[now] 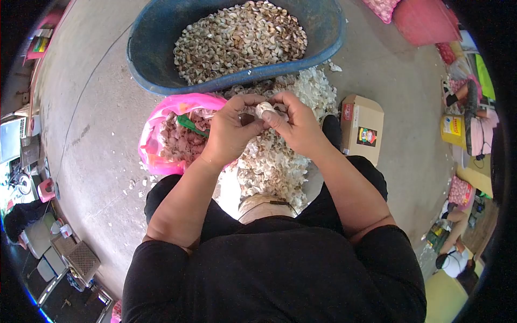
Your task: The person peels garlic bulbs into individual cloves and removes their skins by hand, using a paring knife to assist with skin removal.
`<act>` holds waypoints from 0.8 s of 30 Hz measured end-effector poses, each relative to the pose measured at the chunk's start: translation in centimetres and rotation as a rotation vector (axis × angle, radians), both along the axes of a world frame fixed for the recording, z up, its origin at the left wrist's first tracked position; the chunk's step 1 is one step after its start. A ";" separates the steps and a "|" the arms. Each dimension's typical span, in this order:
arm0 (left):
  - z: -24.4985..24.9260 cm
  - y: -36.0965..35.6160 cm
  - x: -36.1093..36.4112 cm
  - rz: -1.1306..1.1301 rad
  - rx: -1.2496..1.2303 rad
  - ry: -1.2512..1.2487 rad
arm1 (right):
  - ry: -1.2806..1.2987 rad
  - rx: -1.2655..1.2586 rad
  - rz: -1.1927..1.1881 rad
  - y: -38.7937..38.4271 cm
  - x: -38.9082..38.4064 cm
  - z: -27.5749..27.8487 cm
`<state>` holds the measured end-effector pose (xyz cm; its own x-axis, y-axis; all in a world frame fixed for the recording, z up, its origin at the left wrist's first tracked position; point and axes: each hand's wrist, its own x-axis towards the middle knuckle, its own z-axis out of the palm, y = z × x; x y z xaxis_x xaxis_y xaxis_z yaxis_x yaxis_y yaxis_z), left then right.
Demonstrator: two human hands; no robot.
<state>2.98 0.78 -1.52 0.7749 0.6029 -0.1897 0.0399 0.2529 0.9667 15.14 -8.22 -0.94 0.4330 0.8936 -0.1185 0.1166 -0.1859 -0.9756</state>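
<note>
Both hands meet in mid-scene over the lap, above a pile of papery skins (pixel 272 161). The left hand (pixel 230 132) is curled, thumb and forefinger pinched onto a garlic bulb (pixel 264 109), the other fingers folded under it. The right hand (pixel 297 128) grips the same bulb from the right side, thumb on top and fingers bent tight around it, so both hands are closed on it and touch each other. The bulb is whitish and mostly hidden by the fingertips; I cannot tell how much skin is on it. A pink bag (pixel 156 156) stands open just left of the left hand, full of pinkish garlic pieces with something green lying on top. On the far side sits a blue tub (pixel 156 32) holding a heap of cloves (pixel 239 40), and the skin pile runs up to its near wall. A cardboard box (pixel 362 126) stands on the right, just beside the right forearm. A yellow bucket (pixel 454 131) is well apart at the far right, and pink sacks (pixel 425 19) lie at the far right corner. Everything rests on a concrete floor (pixel 91 118) with stray skin flakes near the bag.
</note>
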 end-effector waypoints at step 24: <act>0.9 -2.0 1.0 0.098 0.619 0.132 | -0.037 0.127 -0.156 -0.2 -1.9 0.6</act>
